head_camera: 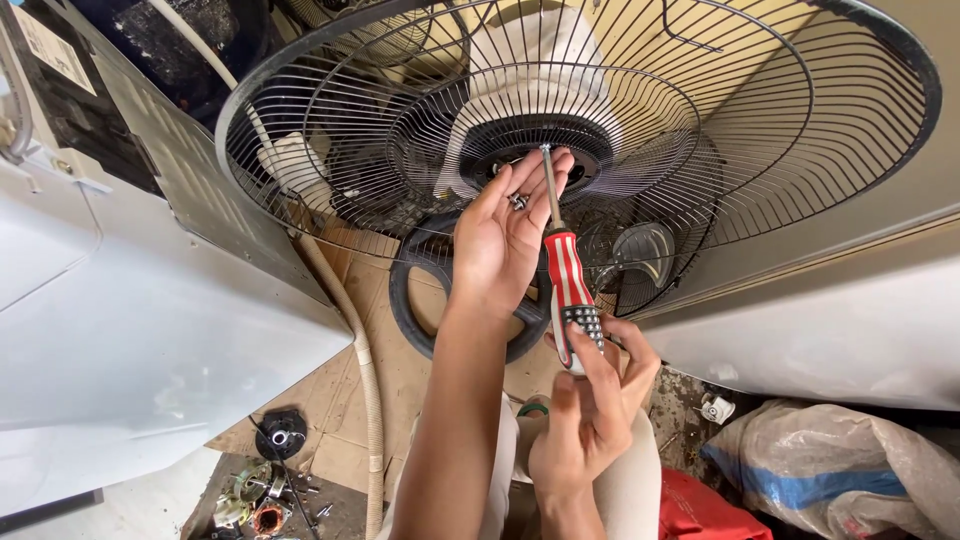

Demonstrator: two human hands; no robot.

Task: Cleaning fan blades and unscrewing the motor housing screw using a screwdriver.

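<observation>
A large round wire fan guard [760,110] fills the upper frame, tilted toward the camera, with pale fan blades [540,70] visible behind its bars and a dark hub [590,160] at its centre; one white appliance casing [130,320] flanks it on the left and another pale casing [840,320] on the right, while a black ring [420,320] lies on the tiled floor [350,400] below, crossed by one cream corrugated hose [368,380]. The left hand [505,235] is raised open and flat against the hub, palm cupped toward the camera, apparently to catch loose hardware, with what look like two small metal screws [517,201] resting on its fingers. The right hand [590,400] is closed around the base of a single red-and-white striped screwdriver [570,290], held nearly upright so that its shaft reaches the hub, the tip meeting it just above the left fingertips. A sack [840,470] and a red cloth [700,510] lie at lower right; small motor parts [265,490] are scattered at lower left, too jumbled to count
</observation>
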